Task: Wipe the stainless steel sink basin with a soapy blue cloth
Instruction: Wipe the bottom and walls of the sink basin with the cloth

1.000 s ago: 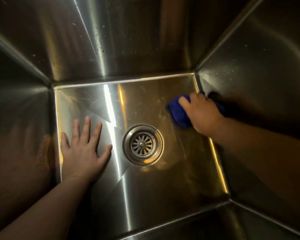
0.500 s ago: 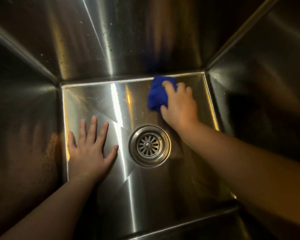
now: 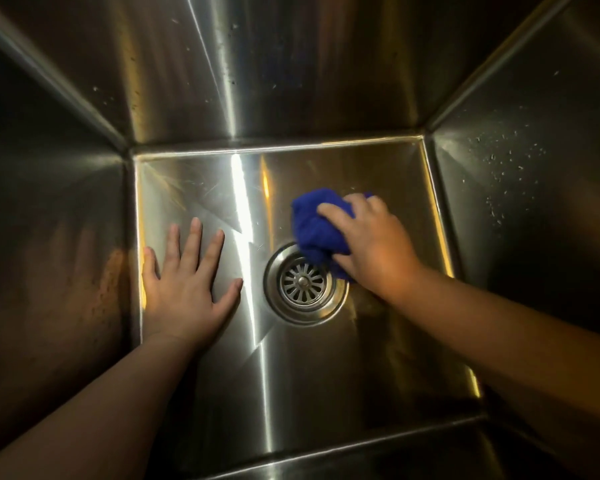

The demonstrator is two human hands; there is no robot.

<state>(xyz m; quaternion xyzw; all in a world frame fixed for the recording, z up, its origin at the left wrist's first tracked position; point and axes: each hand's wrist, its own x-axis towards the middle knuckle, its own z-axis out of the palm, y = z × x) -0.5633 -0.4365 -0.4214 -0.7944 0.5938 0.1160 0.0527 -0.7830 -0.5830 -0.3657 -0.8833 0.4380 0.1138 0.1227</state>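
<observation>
Because the cloth (image 3: 314,230) is soft and likely slick, the right hand (image 3: 371,244) bunches it tight beside the drain (image 3: 303,284); the left hand (image 3: 184,282) lies flat, empty, on the sink (image 3: 291,368).

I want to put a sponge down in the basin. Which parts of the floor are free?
Free: the near strip of the sink floor, below the drain and between both forearms, and the far-left corner. Crowded: around the drain, where the right hand presses the blue cloth, and beside the left hand.
</observation>
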